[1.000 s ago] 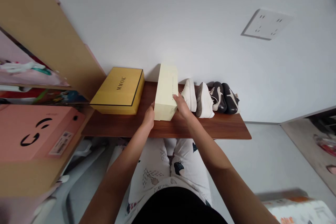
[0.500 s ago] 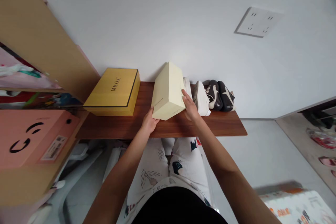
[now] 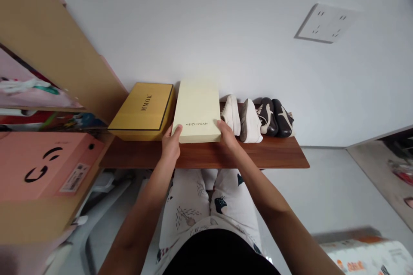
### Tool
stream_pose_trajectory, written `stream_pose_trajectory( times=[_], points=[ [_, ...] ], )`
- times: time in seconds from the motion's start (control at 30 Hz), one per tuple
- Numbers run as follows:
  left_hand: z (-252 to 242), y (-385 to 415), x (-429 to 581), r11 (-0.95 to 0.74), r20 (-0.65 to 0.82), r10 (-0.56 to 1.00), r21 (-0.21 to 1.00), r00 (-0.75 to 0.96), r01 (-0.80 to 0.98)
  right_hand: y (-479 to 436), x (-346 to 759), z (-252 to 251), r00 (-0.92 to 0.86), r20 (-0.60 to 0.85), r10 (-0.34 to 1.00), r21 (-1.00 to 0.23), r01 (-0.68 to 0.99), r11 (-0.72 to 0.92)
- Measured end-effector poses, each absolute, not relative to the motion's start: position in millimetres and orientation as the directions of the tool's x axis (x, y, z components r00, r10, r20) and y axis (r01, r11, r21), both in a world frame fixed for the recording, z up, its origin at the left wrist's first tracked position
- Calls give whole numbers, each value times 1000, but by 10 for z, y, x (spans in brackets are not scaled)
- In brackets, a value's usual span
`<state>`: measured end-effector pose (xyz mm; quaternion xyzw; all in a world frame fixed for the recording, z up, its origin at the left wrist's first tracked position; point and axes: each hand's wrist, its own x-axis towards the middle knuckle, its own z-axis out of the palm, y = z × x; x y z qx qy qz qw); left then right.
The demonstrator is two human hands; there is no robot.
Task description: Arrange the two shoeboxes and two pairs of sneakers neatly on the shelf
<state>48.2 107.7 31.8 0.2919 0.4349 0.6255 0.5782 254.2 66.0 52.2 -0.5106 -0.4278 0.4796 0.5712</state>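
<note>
A pale cream shoebox (image 3: 198, 105) marked MEIZHIYUAN lies flat, lid up, over the dark wooden shelf (image 3: 258, 154). My left hand (image 3: 171, 144) grips its front left corner, thumb on top. At the front right corner my right hand (image 3: 226, 133) holds it the same way; the fingers under and behind the box are hidden. Close on its left sits a yellow MMOK shoebox (image 3: 143, 107). To its right stand a pair of white sneakers (image 3: 250, 120) and a pair of dark brown sneakers (image 3: 269, 117).
A pink shoebox (image 3: 48, 165) rests on a light wooden shelf unit (image 3: 74, 51) at left. The white wall (image 3: 206, 21) behind carries a socket plate (image 3: 327, 23). A printed white box (image 3: 371, 258) is at lower right.
The cream shoebox has gone from tilted and turned to flat and square with the shelf, shifting left beside the yellow box. Both hands moved with it, and the white sneakers are more exposed.
</note>
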Motion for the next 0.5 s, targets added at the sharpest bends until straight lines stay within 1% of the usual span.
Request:
stream_pose_trajectory(
  times=[0.1,0.2,0.37,0.5],
  points=[
    [359,1139,442,24,-122,972,903,-202,-429,714,2451,453,128,-17,992,-989,-146,2],
    [359,1202,407,28,-127,966,917,-225,-398,795,2392,324,140,-60,988,-986,-162,-37],
    [251,1278,359,21,-108,969,932,-223,-362,869,2353,166,137,-76,988,-979,-197,-48],
    [160,1306,341,37,-124,966,934,-227,-354,897,2357,103,145,-106,984,-977,-196,-77]
  ],
)
